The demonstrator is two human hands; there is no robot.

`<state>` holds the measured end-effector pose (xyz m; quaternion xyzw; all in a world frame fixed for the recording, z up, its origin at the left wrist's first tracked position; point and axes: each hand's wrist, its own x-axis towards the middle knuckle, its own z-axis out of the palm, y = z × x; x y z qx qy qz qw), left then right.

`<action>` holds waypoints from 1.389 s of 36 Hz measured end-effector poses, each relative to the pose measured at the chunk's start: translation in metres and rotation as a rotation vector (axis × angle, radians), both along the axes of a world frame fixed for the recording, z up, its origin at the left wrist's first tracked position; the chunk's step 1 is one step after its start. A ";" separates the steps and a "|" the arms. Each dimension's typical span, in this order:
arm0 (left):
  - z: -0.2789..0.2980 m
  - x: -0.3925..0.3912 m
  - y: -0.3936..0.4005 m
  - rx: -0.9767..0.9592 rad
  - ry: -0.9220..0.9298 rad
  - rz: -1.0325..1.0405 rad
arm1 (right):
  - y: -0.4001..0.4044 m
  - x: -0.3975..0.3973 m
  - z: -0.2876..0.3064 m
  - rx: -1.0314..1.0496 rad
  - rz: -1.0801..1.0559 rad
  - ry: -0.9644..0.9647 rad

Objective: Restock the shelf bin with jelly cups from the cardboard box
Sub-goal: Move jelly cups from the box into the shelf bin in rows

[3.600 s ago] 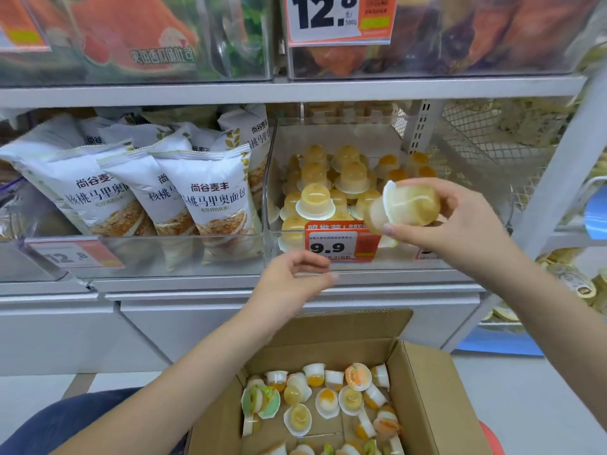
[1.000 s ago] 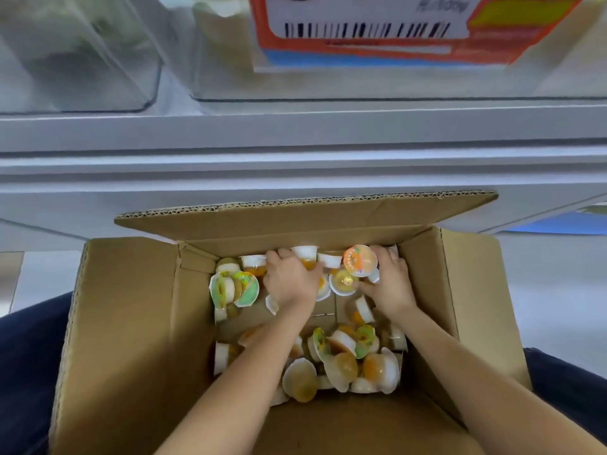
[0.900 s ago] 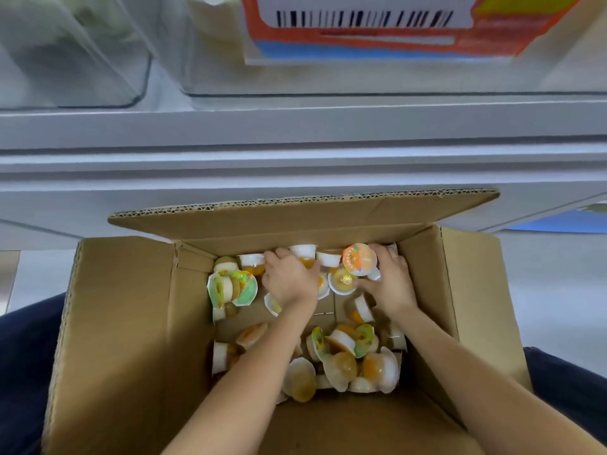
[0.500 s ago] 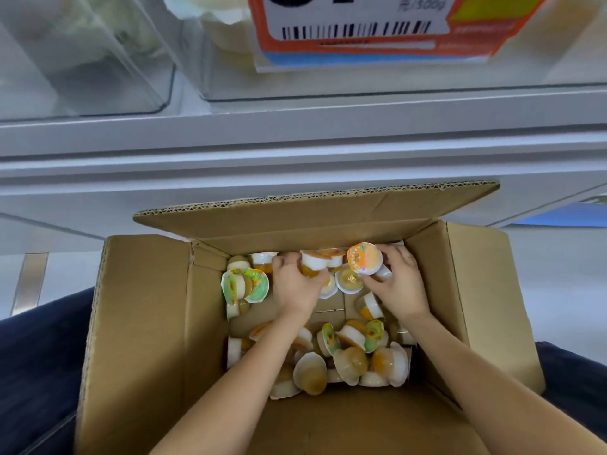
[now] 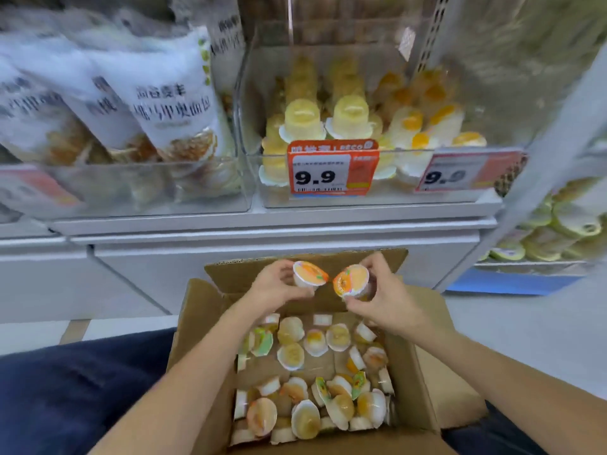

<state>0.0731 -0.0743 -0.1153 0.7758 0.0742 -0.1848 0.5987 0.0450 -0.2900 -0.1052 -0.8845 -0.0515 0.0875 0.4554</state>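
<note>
The clear shelf bin (image 5: 368,195) stood directly above and beyond the cardboard box (image 5: 210,323), partly stocked with rows of yellow and orange jelly cups, a 9.9 price tag (image 5: 332,172) clipped to its front wall; bagged bread (image 5: 170,106) filled the neighbouring bin further left of the box. The cardboard box rested on the person's lap, flaps open, with many loose jelly cups (image 5: 312,389) scattered over its floor. Half a second earlier both hands had been down inside the box among the cups; they had since risen to the level of its far flap, and the view had tilted up to take in the bin. The left hand (image 5: 276,287) gripped one orange-lidded jelly cup (image 5: 309,274) with curled fingers, above the far edge of the box; the right hand (image 5: 387,297) pinched a second orange-lidded cup (image 5: 351,280) likewise, just beside the first, the two lids nearly touching. Judged from this, the pick step was complete and the transfer to the bin was in hand; the orange-topped cups appeared to belong on the bin's right side, further from the box's left flap; considerable stock remained in the box.
</note>
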 end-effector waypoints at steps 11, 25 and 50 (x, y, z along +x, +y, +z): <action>0.160 -0.024 -0.007 -0.393 0.091 -0.223 | 0.005 -0.001 0.156 0.022 0.222 -0.062; 0.169 -0.022 -0.028 -0.729 0.300 -0.088 | -0.002 0.014 0.164 0.202 0.278 -0.037; 0.183 -0.021 -0.034 -0.821 0.408 -0.023 | -0.001 0.011 0.175 0.094 0.288 -0.200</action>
